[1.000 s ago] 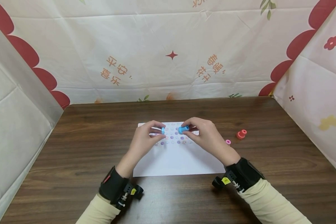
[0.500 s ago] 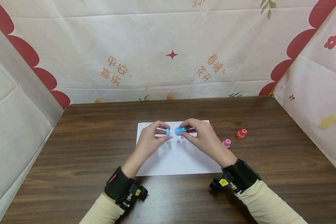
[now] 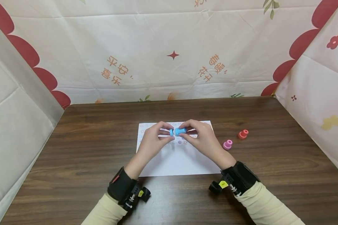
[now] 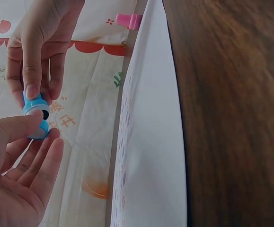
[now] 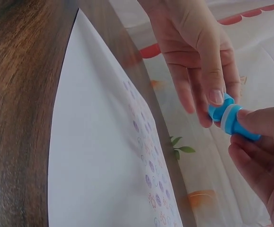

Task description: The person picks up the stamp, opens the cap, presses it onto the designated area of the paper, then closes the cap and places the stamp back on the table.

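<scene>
Above the paper, my right hand (image 3: 202,137) pinches a small blue stamp (image 3: 180,131) by its handle, its white-rimmed end turned to the left. Facing it, my left hand (image 3: 155,139) holds a blue cap (image 3: 171,132) between thumb and fingers. In the left wrist view the cap (image 4: 39,130) sits right at the rim of the stamp (image 4: 35,103), slightly tilted, and the stamp's dark inside shows. The right wrist view has the cap (image 5: 220,108) close against the stamp's white ring (image 5: 229,118). Beneath lies white paper (image 3: 169,162) with rows of small purple and orange prints.
A pink stamp (image 3: 227,144) stands just right of the paper, near my right forearm. Farther right is a red stamp (image 3: 243,134). The brown wooden table (image 3: 87,150) is bordered by a patterned cloth (image 3: 146,47) at the back and sides.
My hands have drawn together, the left moving right with the cap and the right moving slightly left with the stamp. The gap between cap and stamp has narrowed. The pink stamp is more exposed.
</scene>
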Demonstrator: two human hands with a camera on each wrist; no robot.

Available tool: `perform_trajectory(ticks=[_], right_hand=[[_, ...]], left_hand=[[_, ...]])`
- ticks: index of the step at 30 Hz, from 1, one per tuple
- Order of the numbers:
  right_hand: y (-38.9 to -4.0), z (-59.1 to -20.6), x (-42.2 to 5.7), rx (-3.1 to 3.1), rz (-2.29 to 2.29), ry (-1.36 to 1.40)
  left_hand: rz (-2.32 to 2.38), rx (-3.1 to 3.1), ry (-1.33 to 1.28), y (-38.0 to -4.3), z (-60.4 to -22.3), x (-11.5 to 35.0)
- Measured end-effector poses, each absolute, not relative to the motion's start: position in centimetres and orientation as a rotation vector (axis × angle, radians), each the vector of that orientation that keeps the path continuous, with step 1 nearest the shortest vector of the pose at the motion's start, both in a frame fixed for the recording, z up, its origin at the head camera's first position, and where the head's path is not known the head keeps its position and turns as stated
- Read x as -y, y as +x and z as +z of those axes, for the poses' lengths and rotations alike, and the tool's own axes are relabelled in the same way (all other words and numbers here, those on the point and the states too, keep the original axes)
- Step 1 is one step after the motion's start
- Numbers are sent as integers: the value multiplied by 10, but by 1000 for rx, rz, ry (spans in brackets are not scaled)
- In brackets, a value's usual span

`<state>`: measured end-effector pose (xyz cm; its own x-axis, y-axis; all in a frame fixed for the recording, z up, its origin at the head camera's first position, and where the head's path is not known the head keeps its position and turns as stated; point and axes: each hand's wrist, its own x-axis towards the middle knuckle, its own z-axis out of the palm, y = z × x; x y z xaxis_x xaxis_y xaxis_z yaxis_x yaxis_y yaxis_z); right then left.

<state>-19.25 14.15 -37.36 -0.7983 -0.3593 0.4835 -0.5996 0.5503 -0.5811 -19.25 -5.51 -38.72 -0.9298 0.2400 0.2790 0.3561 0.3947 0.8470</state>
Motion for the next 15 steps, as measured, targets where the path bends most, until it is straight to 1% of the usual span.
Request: perform_trajectory(ticks=[15], right_hand=[[-191, -376, -140, 2417, 1193, 795]], left_hand=[[-1645, 2465, -579, -191, -388, 51]])
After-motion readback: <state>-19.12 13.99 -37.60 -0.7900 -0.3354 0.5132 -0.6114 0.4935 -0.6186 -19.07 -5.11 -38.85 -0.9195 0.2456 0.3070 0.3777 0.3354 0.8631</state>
